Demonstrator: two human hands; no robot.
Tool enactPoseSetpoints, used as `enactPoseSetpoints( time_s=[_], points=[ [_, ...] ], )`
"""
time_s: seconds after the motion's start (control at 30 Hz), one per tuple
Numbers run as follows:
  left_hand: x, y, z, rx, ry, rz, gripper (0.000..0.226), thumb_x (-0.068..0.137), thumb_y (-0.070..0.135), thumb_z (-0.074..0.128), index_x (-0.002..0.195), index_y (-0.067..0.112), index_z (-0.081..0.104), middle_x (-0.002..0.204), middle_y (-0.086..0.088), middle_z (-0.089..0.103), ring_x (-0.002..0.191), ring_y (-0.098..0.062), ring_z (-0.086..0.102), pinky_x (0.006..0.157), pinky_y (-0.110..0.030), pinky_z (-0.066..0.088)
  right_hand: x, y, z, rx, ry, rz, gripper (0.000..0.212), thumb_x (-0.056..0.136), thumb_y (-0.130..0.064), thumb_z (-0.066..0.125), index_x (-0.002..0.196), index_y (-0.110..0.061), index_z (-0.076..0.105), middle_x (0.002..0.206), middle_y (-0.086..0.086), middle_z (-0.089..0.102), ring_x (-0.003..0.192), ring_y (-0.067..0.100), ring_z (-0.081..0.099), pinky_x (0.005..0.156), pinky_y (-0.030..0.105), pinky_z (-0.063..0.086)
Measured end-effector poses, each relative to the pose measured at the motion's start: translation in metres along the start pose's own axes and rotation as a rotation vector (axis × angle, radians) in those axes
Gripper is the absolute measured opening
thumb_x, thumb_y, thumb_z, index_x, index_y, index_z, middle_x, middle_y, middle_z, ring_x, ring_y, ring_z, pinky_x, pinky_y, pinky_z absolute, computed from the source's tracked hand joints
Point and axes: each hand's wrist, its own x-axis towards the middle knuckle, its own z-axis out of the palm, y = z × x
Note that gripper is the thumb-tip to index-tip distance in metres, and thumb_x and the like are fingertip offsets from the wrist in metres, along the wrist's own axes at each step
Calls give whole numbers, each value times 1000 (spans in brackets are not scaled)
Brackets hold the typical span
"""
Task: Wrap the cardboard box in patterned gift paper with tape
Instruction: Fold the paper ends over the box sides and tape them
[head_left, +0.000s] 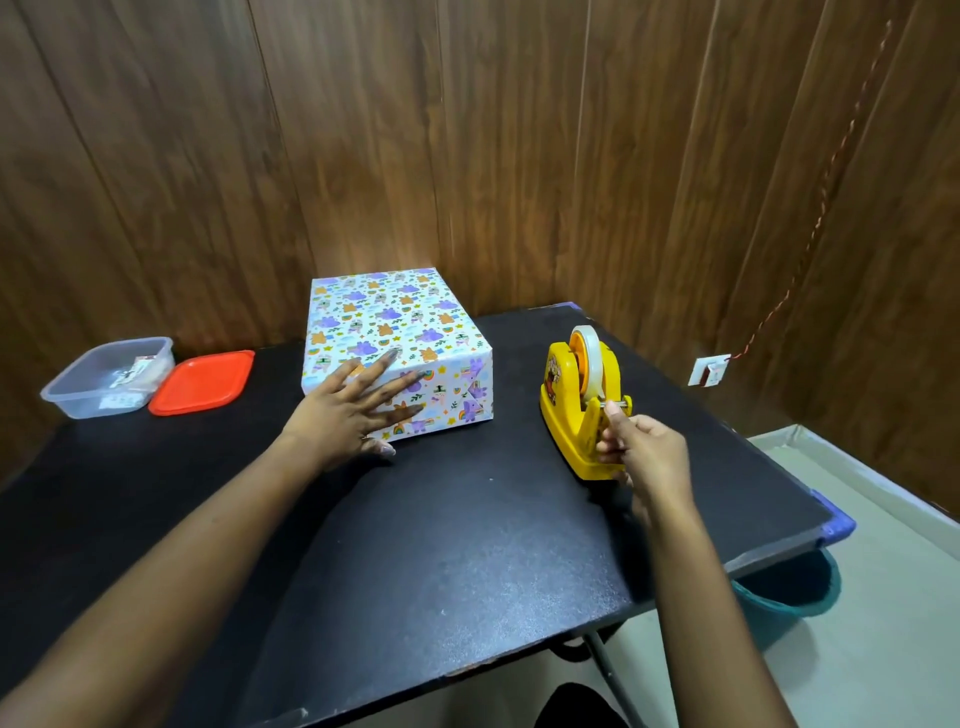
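Two bare arms reach over the black table (467, 545), and the left hand (358, 410) lies flat with its fingers spread wide on the near side of the box (395, 332), which sits at the back of the table, all covered in cartoon paper. Just to its right, the right hand (644, 452) has curled fingers that pinch the end of the tape (589, 364) at the front of the yellow tape holder (566, 415). Far left sit a clear tub (109, 374) and a red lid (202, 382), side by side.
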Motion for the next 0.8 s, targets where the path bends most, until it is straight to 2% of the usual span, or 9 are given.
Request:
enactPoseSetpoints(
  time_s=[0.1,0.23,0.37,0.47,0.57,0.67,0.73,0.8],
  points=[
    [2,-3,8,-10,131,-35,62,86,70,4,142,45,-4,147,7,-38,136,-24,-34,112,-41,-15,1,5,5,87,42,-48,36,91,-26,61,59,-10,55,60,7,57,55,15,50,49,21,37],
    [3,-6,16,-8,135,-54,66,83,70,5,143,43,15,153,8,-20,143,-24,-16,112,-40,-14,2,16,9,141,65,-91,33,92,-25,59,61,-14,56,60,5,57,57,13,52,49,23,40],
    [4,-4,20,34,214,-30,67,81,69,-5,143,44,3,148,8,-35,139,-23,-30,109,-40,-21,1,21,12,231,77,-63,32,94,-22,56,63,-12,52,60,4,55,51,10,58,42,20,46],
    [4,-3,21,26,256,-41,65,84,68,7,142,41,17,154,7,-18,144,-24,-15,114,-41,-9,-8,32,8,292,57,21,30,95,-17,54,66,-9,51,64,8,54,53,13,59,43,20,49],
    [6,-4,22,44,293,-35,64,86,67,13,144,40,18,156,5,-11,145,-27,-7,115,-43,-3,-15,26,11,196,-97,-75,30,94,-18,54,66,-9,52,61,5,56,50,11,58,41,19,44],
    [5,-3,25,75,302,-31,65,87,67,16,146,40,12,156,4,-14,145,-28,-8,115,-44,-1,-18,10,39,21,-421,-162,26,94,-15,53,69,-11,54,63,3,60,47,7,57,40,17,41],
    [6,-4,26,42,346,-24,66,87,66,18,147,39,12,157,3,-6,145,-29,-2,115,-44,2,-14,7,71,-156,-623,-200,22,94,-11,53,73,-15,57,66,1,61,48,2,55,42,14,40],
    [5,-4,29,46,399,-18,66,87,64,24,146,38,15,158,3,0,145,-29,3,115,-44,7,-7,10,105,-299,-729,-237,20,94,-11,53,75,-14,58,67,0,60,51,1,53,43,12,39]
  ],
)
